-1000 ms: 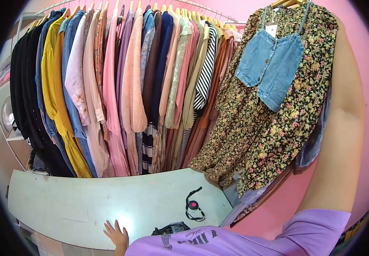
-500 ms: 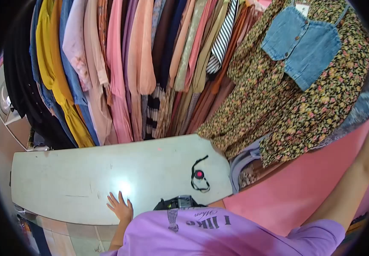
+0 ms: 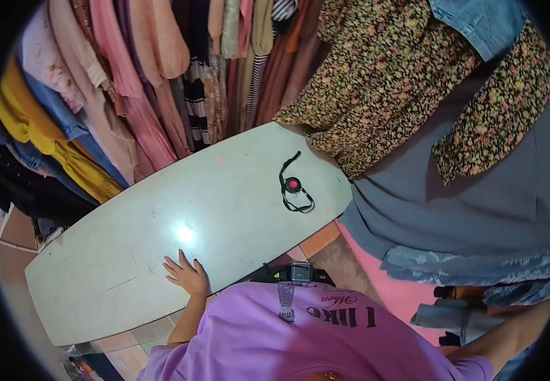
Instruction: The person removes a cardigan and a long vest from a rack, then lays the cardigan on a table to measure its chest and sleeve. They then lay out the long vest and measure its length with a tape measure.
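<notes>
My left hand [image 3: 188, 275] lies on the white tabletop [image 3: 122, 235] near its front edge, fingers spread, holding nothing. A small round black thing with a red centre [image 3: 293, 185] and a black strap lies on the tabletop, beyond my left hand to the right. My right forearm [image 3: 510, 330] reaches out to the lower right, and its hand is outside the picture. Nearest to that arm are folded denim pieces [image 3: 459, 317] and a large grey-blue cloth [image 3: 478, 171]. Above the cloth hangs a floral dress [image 3: 383, 82], with a denim top [image 3: 484, 25] over it.
Many garments [image 3: 148, 82] hang in a row behind the table. A pink surface [image 3: 408, 298] lies to the right of the table. A small device [image 3: 300, 272] on a black strap sits at my chest. Tiled floor [image 3: 122, 343] shows below the table.
My view has tilted down and turned right. The grey-blue cloth now spreads over much of the pink surface, and folded denim shows at the right. My left hand stays on the tabletop.
</notes>
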`<control>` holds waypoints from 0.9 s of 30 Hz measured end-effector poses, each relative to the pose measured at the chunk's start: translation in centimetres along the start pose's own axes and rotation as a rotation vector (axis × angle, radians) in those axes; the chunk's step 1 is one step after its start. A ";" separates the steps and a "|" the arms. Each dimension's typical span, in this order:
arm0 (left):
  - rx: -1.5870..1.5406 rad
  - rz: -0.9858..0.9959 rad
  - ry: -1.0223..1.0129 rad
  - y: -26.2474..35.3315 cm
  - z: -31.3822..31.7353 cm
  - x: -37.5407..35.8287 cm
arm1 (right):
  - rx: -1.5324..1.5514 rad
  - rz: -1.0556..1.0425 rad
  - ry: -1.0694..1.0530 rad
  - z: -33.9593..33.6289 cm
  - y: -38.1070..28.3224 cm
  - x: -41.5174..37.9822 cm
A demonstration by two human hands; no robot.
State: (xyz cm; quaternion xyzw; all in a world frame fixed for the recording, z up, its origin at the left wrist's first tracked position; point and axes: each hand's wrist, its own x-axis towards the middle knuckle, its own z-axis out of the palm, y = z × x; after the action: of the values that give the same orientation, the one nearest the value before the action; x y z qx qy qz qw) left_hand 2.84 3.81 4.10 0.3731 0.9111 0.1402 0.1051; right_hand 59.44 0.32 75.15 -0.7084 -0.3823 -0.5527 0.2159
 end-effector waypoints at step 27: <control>-0.587 0.704 -0.031 -6.4 -2.7 -13.4 | 0.521 -0.100 -0.504 1.4 13.1 -43.6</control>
State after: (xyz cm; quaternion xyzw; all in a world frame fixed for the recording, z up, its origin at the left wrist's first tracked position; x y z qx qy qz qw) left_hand 7.22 -10.55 5.68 0.6165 0.6490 0.4139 0.1658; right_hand 66.30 -19.95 34.90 -0.7240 -0.5857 -0.2547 0.2607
